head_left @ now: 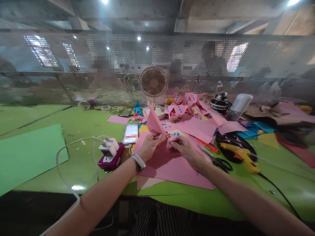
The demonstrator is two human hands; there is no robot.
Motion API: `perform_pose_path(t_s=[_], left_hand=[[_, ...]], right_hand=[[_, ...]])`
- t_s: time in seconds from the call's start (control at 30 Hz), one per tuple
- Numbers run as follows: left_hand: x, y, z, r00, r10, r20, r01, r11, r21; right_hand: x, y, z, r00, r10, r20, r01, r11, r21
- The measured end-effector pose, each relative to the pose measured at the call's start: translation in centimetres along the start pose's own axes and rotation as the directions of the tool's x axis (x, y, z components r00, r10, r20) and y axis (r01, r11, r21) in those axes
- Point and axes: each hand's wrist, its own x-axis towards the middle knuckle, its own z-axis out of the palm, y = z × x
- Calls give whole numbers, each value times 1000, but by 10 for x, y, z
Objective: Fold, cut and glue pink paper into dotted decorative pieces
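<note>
A folded piece of pink paper [154,120] stands upright in front of me, with a pointed top. My left hand [153,144] is closed around its lower part, thumb and fingers pressed together. Just to the right, my right hand [183,147] is closed in a pinch near the folded paper's edge; what its fingertips hold is too small to make out. Beneath both hands lies a large pink sheet [169,170]. Small blue dots [175,134] show on paper just beyond the fingers.
Scissors [221,163], a red cutter [206,144] and a yellow glue gun [242,157] with a cord lie right. A purple power adapter [112,160] with a plug and a phone [131,133] are left. Behind stand a fan [153,82], pink paper pieces [177,109] and a bottle [220,102].
</note>
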Motion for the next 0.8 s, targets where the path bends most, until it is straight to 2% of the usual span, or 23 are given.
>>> perform_pose_path(t_s=[0.07,0.17,0.3,0.5,0.67,0.8], left_hand=[[0,0,0,999,26,23,-26,1000,-8],[0,0,0,996,41,78,-40,999,-9],[1,-2,0,995,37,97,-37,999,-1],[-1,2,1,993,69,91,-73,996,50],[-3,5,3,999,28,32,-32,992,121],[-2,2,1,998,38,55,-48,981,186]], right_hand=[[1,1,-2,1000,21,-20,-22,999,-48],[2,2,-4,996,72,60,-63,987,-148],[2,-1,-3,988,83,129,-53,974,-221],[-3,-5,-2,969,120,216,-62,964,-259],[-3,-3,-3,964,158,212,-102,962,-252],[-2,-1,-3,963,167,211,-120,968,-220]])
